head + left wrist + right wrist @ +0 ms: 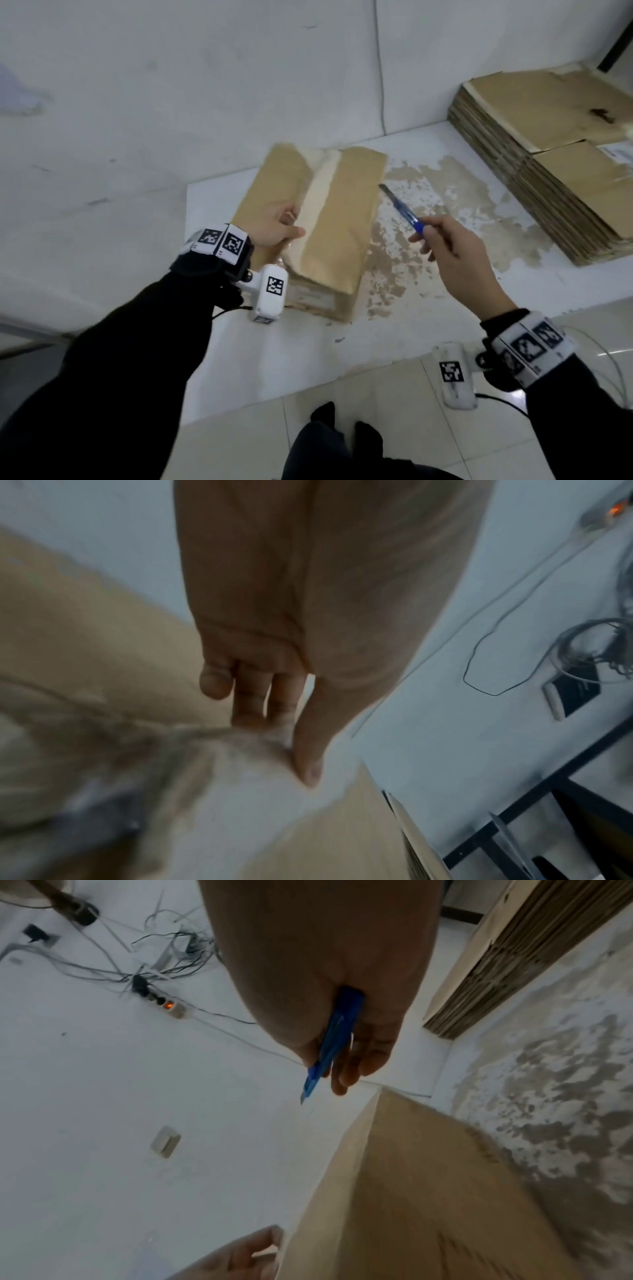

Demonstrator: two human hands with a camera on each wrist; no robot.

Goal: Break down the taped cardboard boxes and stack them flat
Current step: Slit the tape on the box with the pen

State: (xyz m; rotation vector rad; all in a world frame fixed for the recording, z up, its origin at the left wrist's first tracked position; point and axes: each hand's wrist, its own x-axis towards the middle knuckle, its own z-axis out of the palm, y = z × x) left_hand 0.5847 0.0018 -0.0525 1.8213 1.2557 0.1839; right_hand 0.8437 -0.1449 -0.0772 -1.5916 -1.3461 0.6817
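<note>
A brown cardboard box [342, 219] with a pale tape strip [320, 192] along its top seam stands on the white table [274, 353]. My left hand [291, 222] grips the box top at the seam, thumb lying on the tape and fingers curled over the flap edge [281, 737]. My right hand [431, 233] holds a blue utility knife [404, 214] just right of the box, blade out and pointing at its right edge without touching it. The right wrist view shows the knife [332, 1042] above the box corner [428, 1191].
A tall stack of flattened cardboard [548, 154] lies at the table's far right. The tabletop between box and stack is worn in brown patches [445, 205]. A wall stands behind the table. On the floor lie cables and a power strip [171, 1008].
</note>
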